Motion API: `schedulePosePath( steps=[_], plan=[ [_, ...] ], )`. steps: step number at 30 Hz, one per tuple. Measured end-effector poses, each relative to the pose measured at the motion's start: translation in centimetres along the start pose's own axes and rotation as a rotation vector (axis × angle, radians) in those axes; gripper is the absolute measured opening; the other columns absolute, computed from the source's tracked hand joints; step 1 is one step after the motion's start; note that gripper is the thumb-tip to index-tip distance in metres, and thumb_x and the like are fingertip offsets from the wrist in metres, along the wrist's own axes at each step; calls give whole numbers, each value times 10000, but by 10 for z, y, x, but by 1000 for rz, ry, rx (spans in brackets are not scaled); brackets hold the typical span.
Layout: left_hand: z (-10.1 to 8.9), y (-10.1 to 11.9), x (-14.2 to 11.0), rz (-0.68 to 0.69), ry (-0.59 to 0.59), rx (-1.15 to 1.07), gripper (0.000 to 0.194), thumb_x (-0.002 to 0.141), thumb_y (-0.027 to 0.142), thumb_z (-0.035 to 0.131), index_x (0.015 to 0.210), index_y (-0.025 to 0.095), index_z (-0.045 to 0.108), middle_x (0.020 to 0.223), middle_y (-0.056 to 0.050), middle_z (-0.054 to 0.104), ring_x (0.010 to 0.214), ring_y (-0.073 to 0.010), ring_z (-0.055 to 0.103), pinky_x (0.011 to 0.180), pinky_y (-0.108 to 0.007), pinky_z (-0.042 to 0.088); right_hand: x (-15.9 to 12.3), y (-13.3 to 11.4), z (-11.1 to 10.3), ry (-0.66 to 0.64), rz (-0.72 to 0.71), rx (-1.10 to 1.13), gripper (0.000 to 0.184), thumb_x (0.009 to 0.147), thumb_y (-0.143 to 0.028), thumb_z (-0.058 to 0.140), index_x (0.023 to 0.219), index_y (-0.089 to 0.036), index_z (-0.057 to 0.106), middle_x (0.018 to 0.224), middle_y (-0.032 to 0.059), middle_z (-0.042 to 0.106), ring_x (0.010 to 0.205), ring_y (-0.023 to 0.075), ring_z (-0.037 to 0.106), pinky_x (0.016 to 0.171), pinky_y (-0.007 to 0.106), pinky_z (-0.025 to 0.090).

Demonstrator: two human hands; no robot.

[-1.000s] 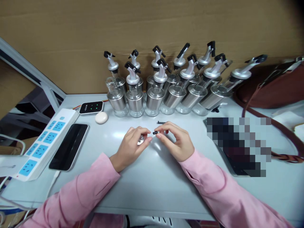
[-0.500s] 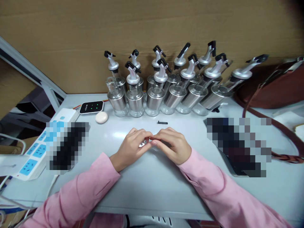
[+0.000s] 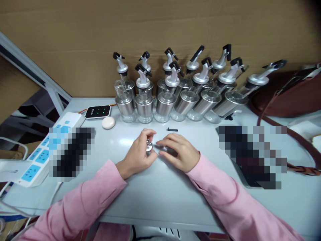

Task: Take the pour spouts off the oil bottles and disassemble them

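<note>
My left hand is closed around a small silver spout cap, holding it just above the pale table. My right hand is beside it, thumb and forefinger pinched at the cap's side; a small black piece it held earlier is hidden between the fingertips. A loose black lever piece lies on the table just beyond my right hand. Behind both hands stands a cluster of several glass and steel oil bottles with black-tipped silver spouts.
At the left lie a white and blue power strip, a small black device with green lights and a white oval object. A brown leather bag with a strap sits at the right. Cardboard forms the back wall.
My right hand brought the small black piece to the silver cap in my left hand; the fingertips now meet at the cap. The view shifted slightly.
</note>
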State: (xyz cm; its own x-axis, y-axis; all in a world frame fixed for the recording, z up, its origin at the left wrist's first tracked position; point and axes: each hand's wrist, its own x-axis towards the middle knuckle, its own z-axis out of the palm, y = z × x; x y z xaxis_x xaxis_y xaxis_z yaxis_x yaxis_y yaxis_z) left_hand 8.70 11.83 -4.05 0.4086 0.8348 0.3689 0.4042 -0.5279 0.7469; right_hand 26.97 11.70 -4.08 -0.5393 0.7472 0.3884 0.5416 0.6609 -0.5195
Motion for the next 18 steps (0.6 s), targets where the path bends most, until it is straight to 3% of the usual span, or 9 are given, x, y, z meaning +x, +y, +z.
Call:
schedulePosePath(
  steps=[4, 8, 13, 18],
  plan=[
    [2, -4, -1, -94, 94, -58, 401, 775, 119, 454, 1133, 204, 296, 914, -25, 397, 808, -138, 450, 713, -277, 394, -2, -5, 10, -125, -66, -34, 202, 823, -326, 614, 976, -198, 644, 857, 60, 591, 779, 188, 514, 655, 306, 387],
    [3, -6, -1, -121, 119, -96, 368, 813, 145, 457, 1135, 211, 291, 930, -27, 406, 813, -135, 447, 734, -288, 392, -3, -6, 13, -126, -95, -53, 158, 891, -276, 523, 907, -171, 640, 807, 51, 608, 745, 160, 525, 662, 280, 403],
    [2, -4, -1, -126, 129, -105, 367, 812, 140, 468, 1130, 212, 301, 922, -24, 410, 788, -127, 448, 715, -281, 388, -2, 8, -3, -29, -35, -205, 319, 950, -272, 376, 788, -136, 615, 706, 61, 592, 677, 163, 533, 646, 282, 425],
    [1, -2, 0, -134, 120, -113, 363, 803, 128, 456, 1124, 210, 305, 909, -20, 411, 770, -123, 452, 696, -269, 385, -2, 17, -17, -133, 21, -153, 192, 870, -215, 485, 742, -146, 611, 711, 58, 575, 678, 162, 539, 634, 274, 445]
  ],
)
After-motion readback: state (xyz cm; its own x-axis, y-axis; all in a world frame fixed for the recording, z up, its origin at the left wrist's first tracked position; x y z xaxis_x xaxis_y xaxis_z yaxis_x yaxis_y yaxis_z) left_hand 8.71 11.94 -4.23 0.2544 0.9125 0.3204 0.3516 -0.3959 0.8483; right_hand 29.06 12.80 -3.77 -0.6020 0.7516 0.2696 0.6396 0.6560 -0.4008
